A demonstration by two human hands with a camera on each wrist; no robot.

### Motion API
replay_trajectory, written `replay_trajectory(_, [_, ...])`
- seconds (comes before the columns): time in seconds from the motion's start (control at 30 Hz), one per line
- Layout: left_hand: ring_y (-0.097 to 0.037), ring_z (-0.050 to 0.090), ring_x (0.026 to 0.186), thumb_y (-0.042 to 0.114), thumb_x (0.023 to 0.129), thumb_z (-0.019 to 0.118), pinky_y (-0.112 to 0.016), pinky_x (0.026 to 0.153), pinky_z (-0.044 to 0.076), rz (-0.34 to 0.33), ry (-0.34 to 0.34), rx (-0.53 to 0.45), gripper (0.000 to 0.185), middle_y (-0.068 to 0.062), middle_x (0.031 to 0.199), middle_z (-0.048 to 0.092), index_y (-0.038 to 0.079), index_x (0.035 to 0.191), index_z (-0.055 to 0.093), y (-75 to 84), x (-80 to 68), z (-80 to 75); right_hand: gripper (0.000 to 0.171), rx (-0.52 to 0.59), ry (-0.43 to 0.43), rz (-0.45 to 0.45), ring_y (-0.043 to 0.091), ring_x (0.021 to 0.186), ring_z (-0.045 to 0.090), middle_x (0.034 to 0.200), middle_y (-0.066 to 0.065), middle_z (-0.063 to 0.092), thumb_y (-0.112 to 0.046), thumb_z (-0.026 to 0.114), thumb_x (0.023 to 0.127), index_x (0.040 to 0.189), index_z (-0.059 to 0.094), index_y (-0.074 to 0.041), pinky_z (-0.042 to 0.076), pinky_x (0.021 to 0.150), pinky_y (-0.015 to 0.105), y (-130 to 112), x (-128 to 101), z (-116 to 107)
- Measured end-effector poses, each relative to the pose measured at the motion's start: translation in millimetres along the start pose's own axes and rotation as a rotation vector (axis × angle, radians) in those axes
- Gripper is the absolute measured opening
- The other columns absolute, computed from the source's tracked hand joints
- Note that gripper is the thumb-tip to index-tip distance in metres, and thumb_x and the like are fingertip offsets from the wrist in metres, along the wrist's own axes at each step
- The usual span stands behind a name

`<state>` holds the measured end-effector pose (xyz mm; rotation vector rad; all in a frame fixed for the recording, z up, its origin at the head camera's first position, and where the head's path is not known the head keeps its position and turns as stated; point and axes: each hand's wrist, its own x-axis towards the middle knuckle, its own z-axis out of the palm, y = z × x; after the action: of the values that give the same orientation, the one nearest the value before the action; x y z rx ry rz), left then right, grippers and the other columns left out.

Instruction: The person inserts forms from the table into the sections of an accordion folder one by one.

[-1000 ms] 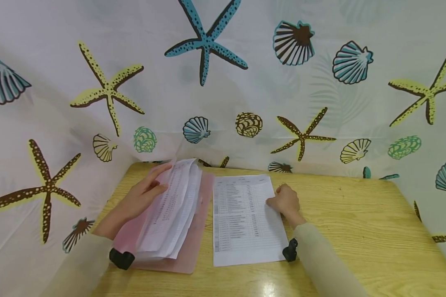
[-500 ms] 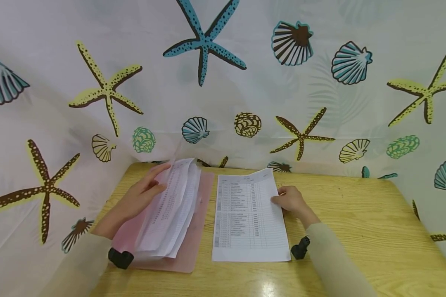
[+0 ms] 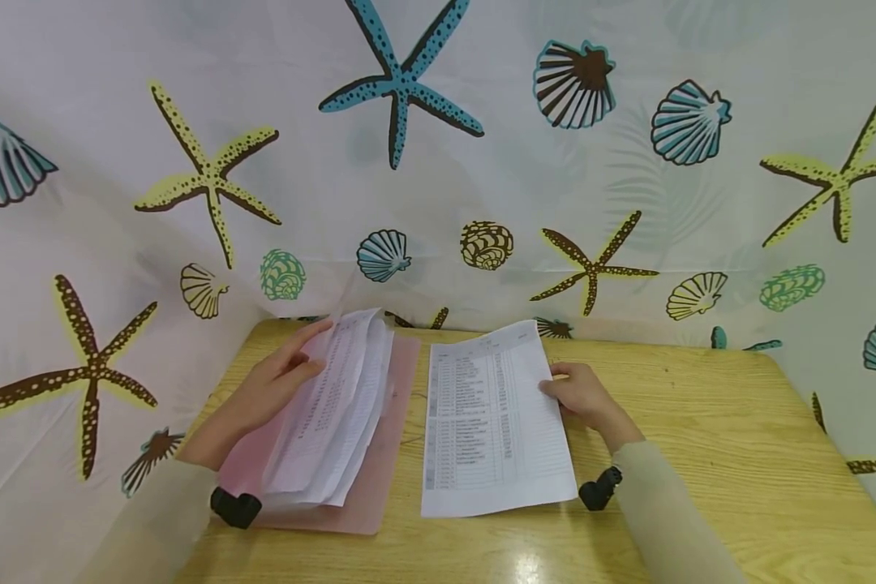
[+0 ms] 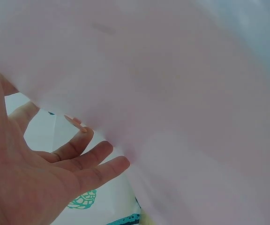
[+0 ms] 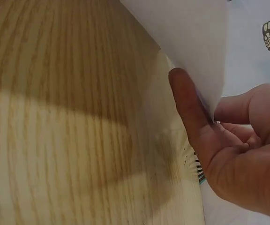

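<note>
A pink folder (image 3: 380, 474) lies open at the table's back left with a stack of printed sheets (image 3: 336, 414) in it. My left hand (image 3: 277, 383) props the stack's raised left side with fairly straight fingers. In the left wrist view the left hand (image 4: 46, 178) lies relaxed under a translucent pinkish cover (image 4: 172, 93). A single printed sheet (image 3: 492, 422) lies right of the folder. My right hand (image 3: 584, 397) pinches its right edge, lifted off the wood. In the right wrist view the right hand's (image 5: 238, 154) finger presses the sheet (image 5: 186, 33) from below.
The wooden table (image 3: 701, 446) has bare surface to the right and front. A curtain (image 3: 438, 162) printed with starfish and shells closes the back and both sides. Black wrist mounts (image 3: 235, 507) sit on both sleeves.
My right hand has taken the single sheet's right edge and raised it, so the sheet now tilts and has shifted slightly right. The left hand and the stack have stayed put.
</note>
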<state>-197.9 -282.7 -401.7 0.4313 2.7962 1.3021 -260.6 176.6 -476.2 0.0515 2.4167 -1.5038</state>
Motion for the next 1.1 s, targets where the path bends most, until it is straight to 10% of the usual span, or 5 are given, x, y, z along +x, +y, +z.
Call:
replay_trajectory(0.37, [-0.040,0.050,0.125,0.029,0.112,0.050,-0.059,0.106,0.045,-0.001,-0.007,-0.014,0.061,-0.019,0.165,0.035,0.029,0.169,0.025,-1.6,-0.1,0.1,0.043,0.190,-0.019,0.012,0.016,0.081,0.072,0.113,0.020,0.073,-0.008,0.060,0.105,0.144,0.055,0.008,0.060,0.069,0.029,-7.2,-3.2,-4.3])
replay_trajectory(1.1, [-0.033,0.053,0.114,0.030,0.112,0.050,-0.044,0.095,0.047,-0.022,-0.002,0.016,0.061,-0.019,0.147,0.050,0.031,0.168,0.026,4.1,-1.6,-1.4,0.041,0.224,-0.095,-0.026,0.013,0.076,0.069,0.104,0.016,0.073,-0.007,0.060,0.104,0.140,0.056,0.012,0.057,0.065,0.025,-30.6,-5.4,7.9])
